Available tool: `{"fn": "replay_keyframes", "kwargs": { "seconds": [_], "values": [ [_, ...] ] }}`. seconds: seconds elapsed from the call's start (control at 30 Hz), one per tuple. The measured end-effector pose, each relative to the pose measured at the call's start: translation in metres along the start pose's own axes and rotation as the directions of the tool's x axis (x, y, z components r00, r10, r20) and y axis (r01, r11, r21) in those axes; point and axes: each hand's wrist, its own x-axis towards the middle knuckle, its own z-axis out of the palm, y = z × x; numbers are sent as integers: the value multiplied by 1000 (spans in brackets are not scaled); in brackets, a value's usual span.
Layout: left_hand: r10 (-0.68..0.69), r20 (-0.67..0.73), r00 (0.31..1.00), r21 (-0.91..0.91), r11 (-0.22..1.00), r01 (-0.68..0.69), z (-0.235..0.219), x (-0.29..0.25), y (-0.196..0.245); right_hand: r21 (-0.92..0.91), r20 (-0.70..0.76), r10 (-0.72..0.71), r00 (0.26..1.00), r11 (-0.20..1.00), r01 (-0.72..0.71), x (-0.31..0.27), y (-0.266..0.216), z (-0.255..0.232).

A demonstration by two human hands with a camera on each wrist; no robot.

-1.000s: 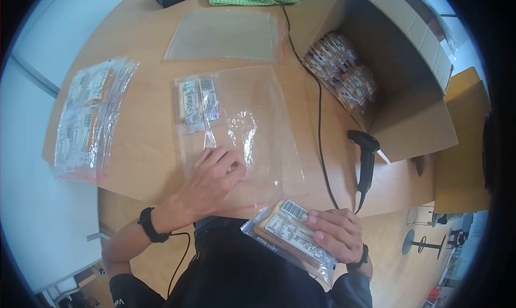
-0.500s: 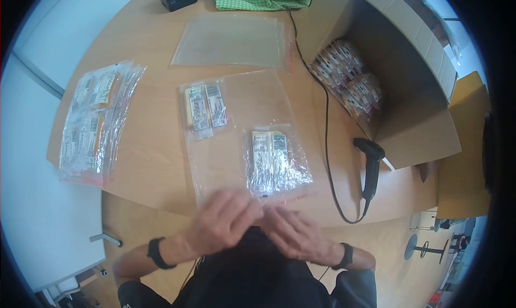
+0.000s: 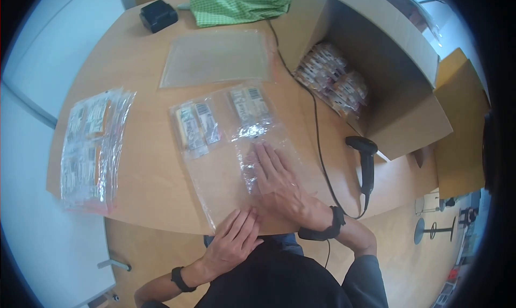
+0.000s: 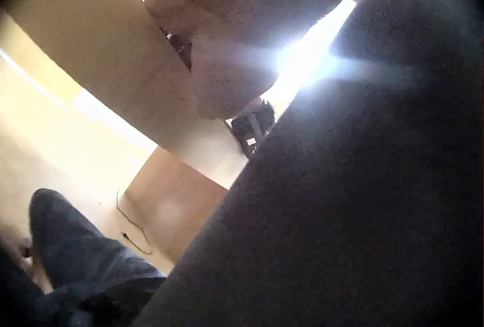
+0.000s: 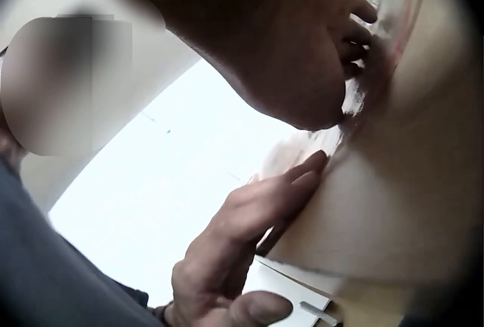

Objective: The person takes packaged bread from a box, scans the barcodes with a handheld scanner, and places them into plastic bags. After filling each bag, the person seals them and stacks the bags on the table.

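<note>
A large clear bag lies on the table, a labelled packet pair at its upper left and another pair at its upper right. My right hand reaches over the bag's right part, fingers extended and under or against clear film; which of the two I cannot tell. My left hand rests with straight fingers at the bag's near edge. In the right wrist view the left hand has its fingertips at the table edge, beside the right hand. The left wrist view shows part of a hand.
Filled clear bags are stacked at the left, flat clear bags at the back. A cardboard box with packets stands at the right, beside a black scanner and its cable. Green checked cloth and a black device lie behind.
The second packet pair has moved from near the bag's near edge to its upper right. My right hand has moved forward over the bag; the left hand lies flatter by the near edge.
</note>
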Motion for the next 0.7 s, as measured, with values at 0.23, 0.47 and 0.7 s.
{"fn": "replay_keyframes", "kwargs": {
  "seconds": [0.23,0.47,0.7],
  "values": [
    [1,-24,1000,-20,1000,-1,4,-6,0,242,-134,-159,978,952,188,-33,51,-106],
    [-45,-15,999,5,999,45,-4,1,6,-216,-188,517,835,808,-548,8,291,-88],
    [-88,32,996,-112,990,91,-18,7,8,-168,246,575,780,818,-550,12,275,-120]
  ]
}}
